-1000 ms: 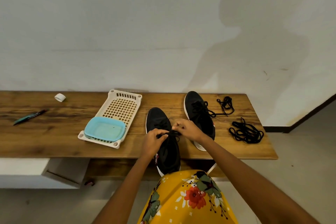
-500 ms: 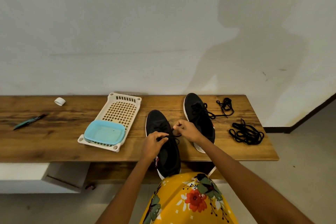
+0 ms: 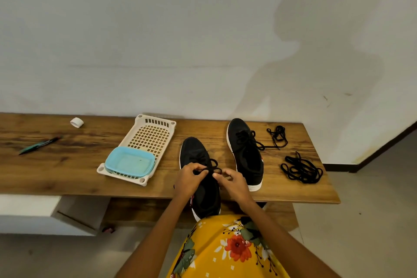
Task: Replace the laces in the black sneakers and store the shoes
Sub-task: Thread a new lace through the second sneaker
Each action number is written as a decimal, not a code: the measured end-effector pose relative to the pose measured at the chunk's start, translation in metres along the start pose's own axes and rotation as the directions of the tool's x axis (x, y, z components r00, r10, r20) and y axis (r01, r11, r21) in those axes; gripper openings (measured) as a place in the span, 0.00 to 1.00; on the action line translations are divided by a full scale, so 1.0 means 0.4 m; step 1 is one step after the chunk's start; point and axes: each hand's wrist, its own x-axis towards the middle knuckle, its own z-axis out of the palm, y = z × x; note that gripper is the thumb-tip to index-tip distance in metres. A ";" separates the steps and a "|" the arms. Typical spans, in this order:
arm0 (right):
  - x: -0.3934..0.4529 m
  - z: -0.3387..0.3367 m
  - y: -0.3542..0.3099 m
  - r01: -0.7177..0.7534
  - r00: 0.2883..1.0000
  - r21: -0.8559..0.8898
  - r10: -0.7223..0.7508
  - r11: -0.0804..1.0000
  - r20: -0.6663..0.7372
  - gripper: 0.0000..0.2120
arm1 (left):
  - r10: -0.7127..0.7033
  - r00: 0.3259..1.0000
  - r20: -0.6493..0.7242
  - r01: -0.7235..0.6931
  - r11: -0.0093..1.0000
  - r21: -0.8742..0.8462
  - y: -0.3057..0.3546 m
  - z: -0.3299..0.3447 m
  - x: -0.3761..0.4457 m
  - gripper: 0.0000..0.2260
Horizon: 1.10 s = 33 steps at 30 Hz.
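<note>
Both hands are working the lace (image 3: 211, 168) on the near sneaker (image 3: 203, 178): left hand (image 3: 188, 179) pinching a loop, right hand (image 3: 232, 181) pinching the other end, fingers curled tight. Sneaker is sitting directly under the hands, heel overhanging the bench (image 3: 67, 165) edge toward the lap.

Risks I'm seeing:
- uneven pull is likely slipping the bow loose
- tugging toward the body could be dragging the shoe off the edge

Far sneaker (image 3: 246, 153) is lying just beside, right of the hands, loose laces (image 3: 301, 169) further right.
</note>
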 end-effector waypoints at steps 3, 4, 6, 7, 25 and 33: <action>0.014 -0.008 -0.011 -0.022 1.000 -0.096 0.023 0.995 0.005 0.08 | 0.008 1.000 0.000 -0.008 1.000 -0.003 -0.001 0.001 0.000 0.06; 0.019 -0.012 -0.014 -0.031 0.999 -0.115 0.034 0.993 0.024 0.09 | 0.013 1.000 0.002 -0.013 1.000 0.002 0.000 0.000 0.000 0.06; 0.024 -0.016 -0.015 -0.052 0.994 -0.171 0.066 0.984 0.082 0.09 | 0.021 1.000 0.006 -0.021 1.000 0.017 0.003 -0.002 0.001 0.06; 0.025 -0.015 -0.012 -0.057 0.991 -0.185 0.079 0.981 0.110 0.09 | 0.024 1.000 0.008 -0.024 0.999 0.026 0.004 -0.003 0.001 0.06; 0.091 -0.023 -0.108 0.260 0.942 -0.431 -0.128 0.864 0.310 0.14 | 0.085 0.988 0.133 -0.129 0.920 0.371 0.044 -0.113 0.039 0.11; 0.097 -0.006 -0.103 0.123 0.972 -0.369 -0.036 0.921 0.234 0.12 | -0.288 0.952 -0.100 0.058 0.495 -0.867 0.130 -0.248 0.038 0.11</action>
